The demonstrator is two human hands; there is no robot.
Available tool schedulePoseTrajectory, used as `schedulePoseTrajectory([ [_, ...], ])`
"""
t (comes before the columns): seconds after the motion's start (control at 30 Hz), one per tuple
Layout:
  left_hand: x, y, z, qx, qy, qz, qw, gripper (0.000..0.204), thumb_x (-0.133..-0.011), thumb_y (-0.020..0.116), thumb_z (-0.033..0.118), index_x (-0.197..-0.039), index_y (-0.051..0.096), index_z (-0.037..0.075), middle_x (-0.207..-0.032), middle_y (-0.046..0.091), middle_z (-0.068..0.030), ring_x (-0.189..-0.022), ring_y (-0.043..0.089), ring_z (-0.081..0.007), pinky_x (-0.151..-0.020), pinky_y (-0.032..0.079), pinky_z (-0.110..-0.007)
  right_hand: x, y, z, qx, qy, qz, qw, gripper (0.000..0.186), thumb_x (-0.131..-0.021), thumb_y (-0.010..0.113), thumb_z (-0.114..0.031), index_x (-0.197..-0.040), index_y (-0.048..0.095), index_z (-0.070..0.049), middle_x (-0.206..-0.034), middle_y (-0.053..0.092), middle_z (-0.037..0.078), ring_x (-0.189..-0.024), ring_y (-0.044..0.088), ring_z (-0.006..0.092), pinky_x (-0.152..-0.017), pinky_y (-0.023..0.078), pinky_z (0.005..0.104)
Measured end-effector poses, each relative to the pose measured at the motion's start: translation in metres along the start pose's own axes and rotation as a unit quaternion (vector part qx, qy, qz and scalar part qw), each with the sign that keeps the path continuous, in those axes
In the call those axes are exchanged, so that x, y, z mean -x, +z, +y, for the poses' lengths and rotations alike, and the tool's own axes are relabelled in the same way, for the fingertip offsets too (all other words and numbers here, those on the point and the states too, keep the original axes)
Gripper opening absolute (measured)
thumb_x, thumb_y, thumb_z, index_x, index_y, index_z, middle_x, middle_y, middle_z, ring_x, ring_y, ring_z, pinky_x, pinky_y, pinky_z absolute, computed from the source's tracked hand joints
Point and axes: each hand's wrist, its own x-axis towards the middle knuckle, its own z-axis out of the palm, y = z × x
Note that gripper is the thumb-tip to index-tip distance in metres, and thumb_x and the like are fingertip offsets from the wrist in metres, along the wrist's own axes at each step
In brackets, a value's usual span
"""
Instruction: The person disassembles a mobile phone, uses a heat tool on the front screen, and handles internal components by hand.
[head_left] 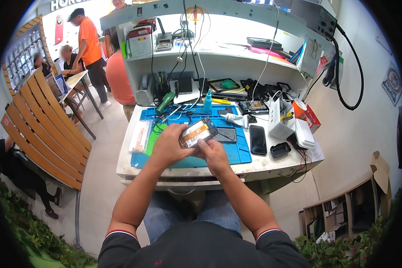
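Over the blue work mat (240,155), my left hand (167,145) grips an opened phone (196,135) along its left side. Its battery and inner parts face up, and it is tilted. My right hand (215,157) closes on the phone's lower right edge, thumb on top. Just behind it on the mat lies a dark phone panel (228,135). A white tube (235,119) and a small blue bottle (207,102) stand or lie farther back. To the left of my left hand are a bright green piece (155,136) and a clear plastic packet (140,135).
A black phone (257,140) lies right of the mat, near a white box (281,119) and a small black case (280,150). Cables and a green-handled tool (165,103) crowd the back left. A shelf (228,50) spans the bench. Other people are beyond, at the left.
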Motion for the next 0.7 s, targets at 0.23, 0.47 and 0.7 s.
schedulePoseTrajectory([
  [0.23, -0.007, -0.005, -0.004, 0.100, -0.045, -0.060, 0.992, 0.084, -0.085, 0.096, 0.052, -0.146, 0.069, 0.001, -0.131, 0.074, -0.0178, -0.111, 0.075, -0.0343, -0.097, 0.061, -0.045, 0.008, -0.007, 0.005, 0.028, 0.012, 0.028, 0.999, 0.030, -0.119, 0.060, -0.019, -0.135, 0.064, 0.005, -0.121, 0.077, 0.015, -0.106, 0.079, 0.0239, -0.098, 0.070, 0.0467],
  [0.47, -0.001, -0.006, -0.004, 0.003, 0.020, -0.057, 0.998, 0.079, -0.080, 0.099, 0.048, -0.144, 0.073, 0.009, -0.142, 0.071, -0.0141, -0.128, 0.071, -0.0336, -0.108, 0.059, -0.043, 0.011, -0.007, 0.021, 0.013, 0.037, 0.043, 0.998, 0.028, -0.119, 0.060, -0.021, -0.128, 0.064, 0.005, -0.116, 0.079, 0.018, -0.099, 0.082, 0.0249, -0.095, 0.070, 0.0468],
  [0.7, 0.003, 0.000, -0.011, 0.029, -0.016, -0.143, 0.989, 0.071, -0.075, 0.100, 0.044, -0.136, 0.077, 0.016, -0.131, 0.077, -0.0109, -0.122, 0.074, -0.0326, -0.104, 0.060, -0.043, 0.019, -0.013, 0.039, -0.005, 0.016, 0.050, 0.999, 0.028, -0.119, 0.061, -0.020, -0.130, 0.063, 0.006, -0.114, 0.079, 0.016, -0.098, 0.081, 0.0246, -0.088, 0.068, 0.0417],
])
